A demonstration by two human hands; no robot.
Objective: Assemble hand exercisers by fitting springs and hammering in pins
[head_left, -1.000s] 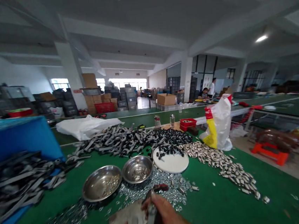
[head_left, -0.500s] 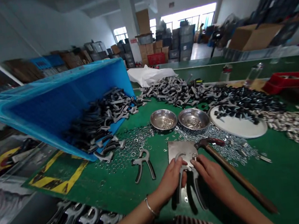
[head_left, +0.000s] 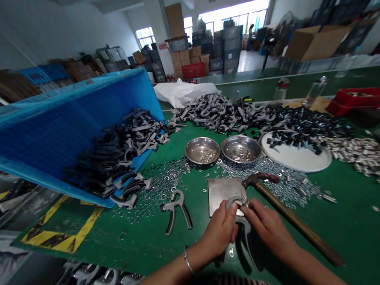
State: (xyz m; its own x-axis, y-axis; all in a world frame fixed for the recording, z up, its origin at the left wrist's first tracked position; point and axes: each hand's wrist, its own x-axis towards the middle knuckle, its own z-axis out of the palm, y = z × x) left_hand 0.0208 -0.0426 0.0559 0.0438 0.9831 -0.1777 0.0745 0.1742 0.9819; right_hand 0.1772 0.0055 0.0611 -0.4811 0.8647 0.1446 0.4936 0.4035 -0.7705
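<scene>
A grey and black hand grip strengthener (head_left: 247, 238) is held between my hands, its handles pointing toward me. My left hand (head_left: 221, 225) is closed around its curved grey top. My right hand (head_left: 267, 224) pinches at the other side, by a small metal spring (head_left: 245, 202); how much of it the fingers hold is partly hidden. Just beyond my fingers lies a square steel plate (head_left: 219, 193). Another hand grip strengthener (head_left: 177, 211) rests on the green table to the left. A hammer (head_left: 289, 216) with a wooden handle lies right of my right hand.
Two steel bowls (head_left: 202, 151) with small parts stand ahead, beside a white plate (head_left: 299, 161) of black-headed screws. A tipped blue crate (head_left: 57, 128) full of handles is at left. Loose washers (head_left: 167, 183), metal cylinders (head_left: 374, 156) and a red bin (head_left: 359, 99) spread around.
The grip strengthener has turned slightly and its handles look closer together. Both hands have drawn nearer each other at its top. The whole view has shifted a little.
</scene>
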